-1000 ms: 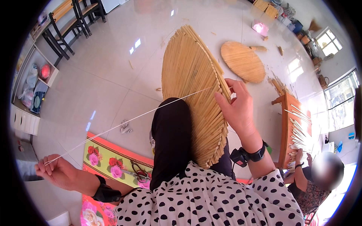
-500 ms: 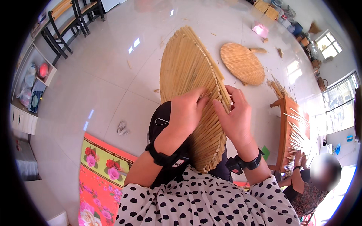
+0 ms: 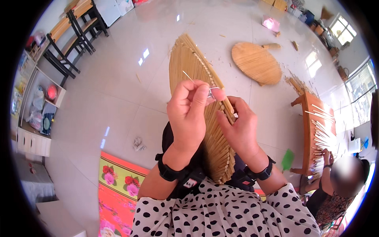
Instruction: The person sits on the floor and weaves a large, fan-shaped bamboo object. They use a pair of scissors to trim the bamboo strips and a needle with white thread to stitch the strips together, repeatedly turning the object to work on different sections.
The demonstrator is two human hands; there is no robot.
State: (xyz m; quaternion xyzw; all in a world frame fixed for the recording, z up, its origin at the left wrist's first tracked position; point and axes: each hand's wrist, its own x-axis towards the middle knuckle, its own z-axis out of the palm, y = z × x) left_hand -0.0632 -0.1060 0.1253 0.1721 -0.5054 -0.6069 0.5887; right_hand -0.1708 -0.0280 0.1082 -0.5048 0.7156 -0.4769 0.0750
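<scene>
A curved mat of thin bamboo sticks (image 3: 189,63) stands on edge across my lap, its far end arching toward the floor. My left hand (image 3: 187,114) pinches a thin metal needle (image 3: 188,76) at the mat's right rim. My right hand (image 3: 237,130) grips that same stitched rim just below, thumb pressed on the sticks. A fine thread loops between the two hands. Both wrists wear black bands.
A second finished bamboo mat (image 3: 256,63) lies on the tiled floor ahead. At the right another person (image 3: 343,185) works at a wooden frame (image 3: 310,130) holding loose sticks. A flowered floor mat (image 3: 118,185) lies lower left; benches (image 3: 75,31) stand far left.
My left hand was stretched far out to the left, drawing a long thread taut. It has come back to the mat's rim and now holds the needle there. My right hand stayed on the rim.
</scene>
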